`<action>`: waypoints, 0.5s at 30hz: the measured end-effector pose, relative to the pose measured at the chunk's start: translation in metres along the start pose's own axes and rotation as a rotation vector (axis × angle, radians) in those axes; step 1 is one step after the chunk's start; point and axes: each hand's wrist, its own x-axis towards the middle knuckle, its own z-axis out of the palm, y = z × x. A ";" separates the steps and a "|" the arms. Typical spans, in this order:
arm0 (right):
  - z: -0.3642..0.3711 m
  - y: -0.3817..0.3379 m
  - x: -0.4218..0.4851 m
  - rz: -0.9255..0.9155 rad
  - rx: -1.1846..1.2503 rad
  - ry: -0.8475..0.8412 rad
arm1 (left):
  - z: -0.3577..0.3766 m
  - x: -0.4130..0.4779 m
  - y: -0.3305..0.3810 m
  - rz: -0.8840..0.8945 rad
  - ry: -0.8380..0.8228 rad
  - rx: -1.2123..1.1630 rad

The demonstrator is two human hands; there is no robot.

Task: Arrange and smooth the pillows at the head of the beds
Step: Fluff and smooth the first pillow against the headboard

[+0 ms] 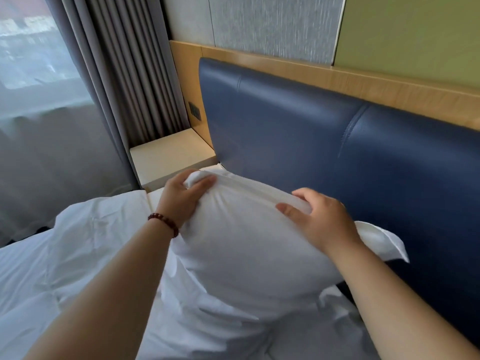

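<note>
Both the left hand (179, 201) and right hand (322, 219) pinch the upright pillow (249, 255), long axis along the headboard (298, 131).

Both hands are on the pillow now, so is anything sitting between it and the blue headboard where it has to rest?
Nothing visible. The pillow, gripped by the left hand and right hand, already stands before the headboard; whether they touch is unclear.

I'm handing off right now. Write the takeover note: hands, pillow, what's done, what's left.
Left hand: pinching the pillow at its top left corner.
Right hand: gripping the pillow's top edge.
Pillow: held upright by the blue headboard; its right corner flap hangs loose.
Done: pillow brought to the head of the bed.
Left: set it down, straighten, smooth it. The white bedding looks rumpled.
</note>
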 end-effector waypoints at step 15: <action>0.060 -0.009 -0.038 0.008 0.708 0.303 | -0.077 -0.013 -0.033 -0.148 0.228 -0.177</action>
